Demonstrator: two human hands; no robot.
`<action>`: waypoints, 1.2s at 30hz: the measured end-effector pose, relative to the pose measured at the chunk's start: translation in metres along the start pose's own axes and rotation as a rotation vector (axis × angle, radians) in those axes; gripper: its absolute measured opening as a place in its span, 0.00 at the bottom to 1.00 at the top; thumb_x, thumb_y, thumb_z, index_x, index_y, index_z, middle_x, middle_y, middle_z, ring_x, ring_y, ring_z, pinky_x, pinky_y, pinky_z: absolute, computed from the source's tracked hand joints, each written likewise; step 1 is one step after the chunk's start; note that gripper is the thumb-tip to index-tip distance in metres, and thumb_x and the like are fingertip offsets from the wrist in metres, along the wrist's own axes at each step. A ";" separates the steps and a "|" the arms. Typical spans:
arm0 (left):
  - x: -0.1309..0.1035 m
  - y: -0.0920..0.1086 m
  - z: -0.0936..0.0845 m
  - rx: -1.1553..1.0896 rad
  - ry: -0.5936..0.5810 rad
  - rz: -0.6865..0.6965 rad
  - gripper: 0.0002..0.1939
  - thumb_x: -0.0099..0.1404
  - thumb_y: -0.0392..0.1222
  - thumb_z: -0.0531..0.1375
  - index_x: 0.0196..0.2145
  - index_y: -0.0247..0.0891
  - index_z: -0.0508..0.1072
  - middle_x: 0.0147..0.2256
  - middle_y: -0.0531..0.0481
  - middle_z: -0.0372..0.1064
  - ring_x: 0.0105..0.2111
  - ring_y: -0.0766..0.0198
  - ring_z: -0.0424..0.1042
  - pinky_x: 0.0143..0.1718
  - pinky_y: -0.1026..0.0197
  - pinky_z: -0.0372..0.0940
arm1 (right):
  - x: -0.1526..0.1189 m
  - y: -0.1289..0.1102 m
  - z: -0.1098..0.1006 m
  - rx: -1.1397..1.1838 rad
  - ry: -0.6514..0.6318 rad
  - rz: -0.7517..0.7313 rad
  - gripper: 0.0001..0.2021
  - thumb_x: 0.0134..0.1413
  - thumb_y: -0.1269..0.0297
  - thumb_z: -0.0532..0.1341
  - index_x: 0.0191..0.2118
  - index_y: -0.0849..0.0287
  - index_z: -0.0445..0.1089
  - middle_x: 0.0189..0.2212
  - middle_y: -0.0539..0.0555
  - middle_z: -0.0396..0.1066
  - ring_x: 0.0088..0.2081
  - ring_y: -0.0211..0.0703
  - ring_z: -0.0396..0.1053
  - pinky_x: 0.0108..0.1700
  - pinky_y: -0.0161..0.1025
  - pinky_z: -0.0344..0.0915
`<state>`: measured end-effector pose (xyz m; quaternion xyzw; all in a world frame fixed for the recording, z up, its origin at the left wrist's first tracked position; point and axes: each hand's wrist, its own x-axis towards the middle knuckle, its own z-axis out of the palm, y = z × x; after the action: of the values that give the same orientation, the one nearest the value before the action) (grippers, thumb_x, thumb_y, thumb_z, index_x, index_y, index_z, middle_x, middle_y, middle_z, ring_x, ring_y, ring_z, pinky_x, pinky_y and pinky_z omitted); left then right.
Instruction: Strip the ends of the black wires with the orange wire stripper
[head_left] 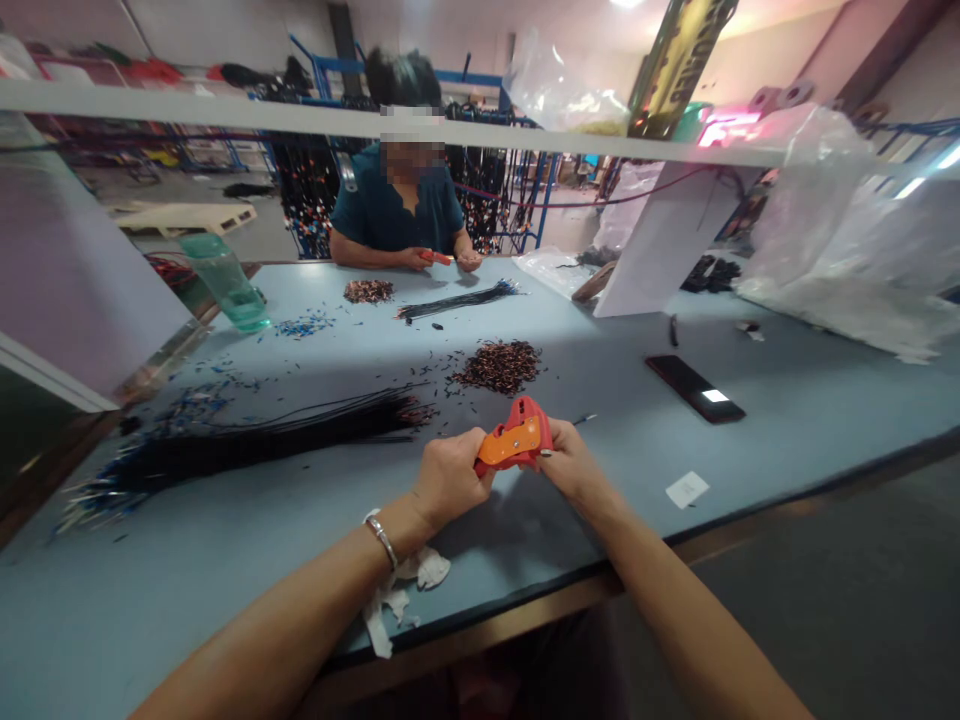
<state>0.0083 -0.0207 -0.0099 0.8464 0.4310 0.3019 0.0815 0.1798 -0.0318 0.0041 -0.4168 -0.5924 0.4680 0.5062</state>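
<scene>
My left hand (453, 474) is wrapped round the handles of a red and orange wire stripper (514, 440) above the table's front part. At the tool's jaw end is my right hand (571, 462), its fingers pinched together beside the red head; a thin dark wire (585, 419) with a pale tip sticks out past these fingers. A long bundle of black wires (270, 440) lies to the left, its blue and white ends at the far left. Just beyond the tool sits a pile of small dark and copper-coloured pieces (501, 366).
Across the blue-grey table (300, 540), a person (401, 210) holds an orange tool. A black phone (694, 388) and white label (687, 489) lie right. Crumpled tissue (431, 568) is near the front edge, a green bottle (225, 283) at the back left.
</scene>
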 end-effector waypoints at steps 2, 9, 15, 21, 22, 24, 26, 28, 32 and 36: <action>0.000 0.000 0.000 -0.011 -0.011 -0.019 0.10 0.61 0.47 0.54 0.26 0.40 0.63 0.21 0.51 0.67 0.21 0.64 0.66 0.24 0.63 0.54 | 0.000 0.001 -0.001 -0.017 0.000 -0.007 0.09 0.41 0.66 0.59 0.16 0.57 0.61 0.15 0.46 0.61 0.20 0.33 0.55 0.24 0.31 0.54; 0.003 -0.004 -0.001 -0.140 0.076 -0.102 0.08 0.60 0.45 0.54 0.26 0.40 0.61 0.21 0.54 0.63 0.20 0.67 0.61 0.25 0.64 0.54 | 0.000 -0.004 -0.005 -0.118 -0.003 0.020 0.12 0.50 0.57 0.60 0.23 0.58 0.66 0.18 0.46 0.61 0.20 0.32 0.53 0.24 0.32 0.51; 0.007 -0.007 -0.006 -0.416 0.240 -0.234 0.08 0.58 0.46 0.56 0.28 0.39 0.62 0.23 0.57 0.59 0.23 0.69 0.58 0.29 0.64 0.57 | 0.003 0.003 -0.011 -0.382 0.168 -0.030 0.08 0.52 0.60 0.59 0.27 0.57 0.69 0.19 0.46 0.62 0.22 0.34 0.56 0.27 0.33 0.52; 0.013 -0.008 -0.007 -1.070 0.176 -0.462 0.10 0.55 0.44 0.58 0.33 0.39 0.62 0.27 0.54 0.60 0.27 0.66 0.64 0.32 0.61 0.63 | 0.006 0.012 -0.019 -0.581 0.201 -0.081 0.07 0.54 0.63 0.57 0.28 0.56 0.70 0.21 0.47 0.65 0.25 0.36 0.60 0.30 0.33 0.55; 0.014 -0.008 -0.007 -1.174 0.136 -0.493 0.11 0.54 0.44 0.58 0.33 0.40 0.62 0.26 0.54 0.60 0.27 0.66 0.64 0.32 0.60 0.63 | 0.006 0.013 -0.020 -0.611 0.182 -0.086 0.07 0.54 0.63 0.57 0.29 0.56 0.70 0.22 0.47 0.67 0.25 0.37 0.61 0.31 0.33 0.56; 0.016 -0.009 -0.008 -1.362 0.050 -0.525 0.11 0.53 0.43 0.58 0.34 0.39 0.62 0.25 0.55 0.58 0.26 0.66 0.64 0.33 0.58 0.65 | 0.007 0.016 -0.021 -0.665 0.128 -0.093 0.08 0.55 0.65 0.55 0.31 0.57 0.71 0.23 0.48 0.68 0.26 0.38 0.63 0.32 0.33 0.57; 0.017 -0.009 -0.010 -1.514 -0.054 -0.551 0.09 0.54 0.43 0.57 0.33 0.38 0.63 0.25 0.54 0.56 0.26 0.65 0.64 0.35 0.56 0.66 | 0.008 0.019 -0.021 -0.714 0.052 -0.095 0.09 0.56 0.67 0.53 0.34 0.57 0.71 0.23 0.49 0.70 0.26 0.38 0.65 0.33 0.34 0.58; 0.017 -0.009 -0.012 -1.632 -0.173 -0.565 0.08 0.55 0.43 0.57 0.32 0.37 0.64 0.24 0.53 0.57 0.26 0.65 0.63 0.35 0.56 0.65 | 0.008 0.023 -0.020 -0.771 -0.023 -0.099 0.09 0.55 0.69 0.53 0.35 0.57 0.71 0.24 0.50 0.71 0.27 0.39 0.66 0.34 0.34 0.58; 0.014 -0.008 -0.010 -1.762 -0.357 -0.474 0.10 0.53 0.42 0.60 0.32 0.36 0.66 0.24 0.53 0.59 0.25 0.66 0.64 0.35 0.57 0.63 | 0.008 0.022 -0.019 -0.825 -0.041 -0.157 0.08 0.55 0.70 0.54 0.33 0.57 0.71 0.28 0.53 0.73 0.30 0.40 0.69 0.36 0.35 0.59; 0.011 -0.007 -0.005 -1.680 -0.331 -0.388 0.11 0.52 0.38 0.63 0.33 0.35 0.68 0.24 0.53 0.62 0.26 0.65 0.65 0.34 0.59 0.61 | 0.006 0.011 -0.024 -0.705 0.164 -0.243 0.08 0.58 0.65 0.54 0.33 0.57 0.70 0.34 0.54 0.74 0.37 0.42 0.70 0.41 0.37 0.61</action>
<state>0.0051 -0.0085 -0.0040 0.4513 0.1852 0.3734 0.7890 0.2032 -0.0201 -0.0041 -0.5281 -0.7196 0.1373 0.4294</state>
